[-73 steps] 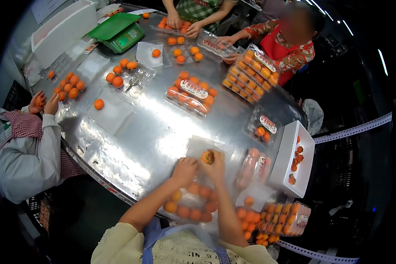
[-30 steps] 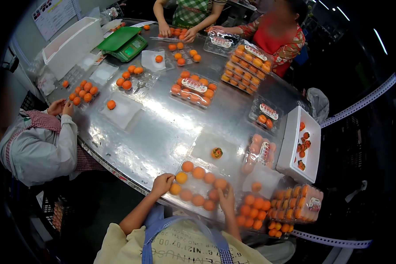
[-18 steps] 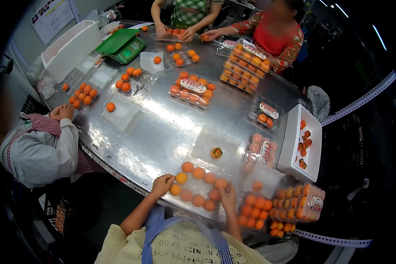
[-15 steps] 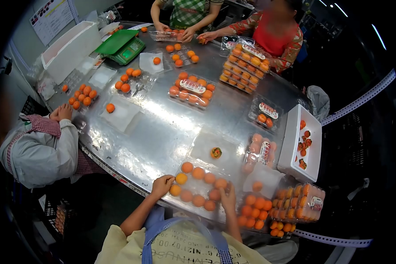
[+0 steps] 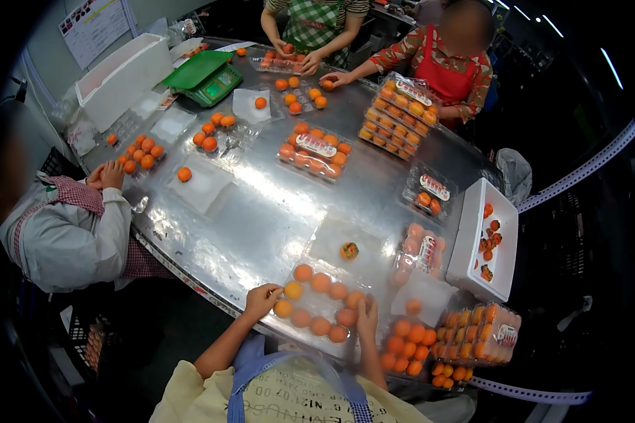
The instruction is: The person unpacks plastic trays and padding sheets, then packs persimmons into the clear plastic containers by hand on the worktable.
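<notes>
Plastic tray [image 5: 320,304] of orange fruit [image 5: 320,283], left hand [image 5: 262,301] curled at one end, right hand [image 5: 366,319] at the other, grips unclear.

Gleams as scuffed metal across the table [image 5: 254,218], shines as clear plastic on the near tray [image 5: 316,302].

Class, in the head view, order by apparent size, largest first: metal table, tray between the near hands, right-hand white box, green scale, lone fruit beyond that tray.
1. Metal table
2. Tray and white box: too alike to rank
3. Green scale
4. Lone fruit
</notes>
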Motion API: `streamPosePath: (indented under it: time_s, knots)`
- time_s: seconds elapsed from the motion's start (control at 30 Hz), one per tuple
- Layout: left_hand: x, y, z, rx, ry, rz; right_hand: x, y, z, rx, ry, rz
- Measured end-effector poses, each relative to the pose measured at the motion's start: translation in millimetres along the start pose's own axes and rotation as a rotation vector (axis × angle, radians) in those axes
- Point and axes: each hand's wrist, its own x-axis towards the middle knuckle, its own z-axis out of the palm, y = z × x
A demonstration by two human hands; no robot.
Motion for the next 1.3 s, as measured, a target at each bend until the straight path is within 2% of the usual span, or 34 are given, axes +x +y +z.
streamPosePath:
  time_s: [0.67,0.87,0.97,1.13,1.27,1.3]
  knots:
    - [2,-9,3,-0.075,0.001,0.002,6,0,-2,-0.125,-0.052,-0.027]
    - [5,-18,5,-0.075,-0.001,0.002,17,26,-2,-0.176,-0.092,-0.017]
    - [6,-22,7,-0.137,-0.047,-0.079,15,6,-2,-0.223,-0.093,0.015]
    - [4,-9,5,-0.158,-0.017,-0.022,5,-14,-9,-0.225,-0.117,0.054]
    - [3,-8,3,-0.128,-0.025,-0.066,-14,-46,-12,-0.417,0.02,-0.338]
    - [3,-7,3,-0.131,-0.019,-0.063,-15,-53,-13,-0.435,0.021,-0.364]
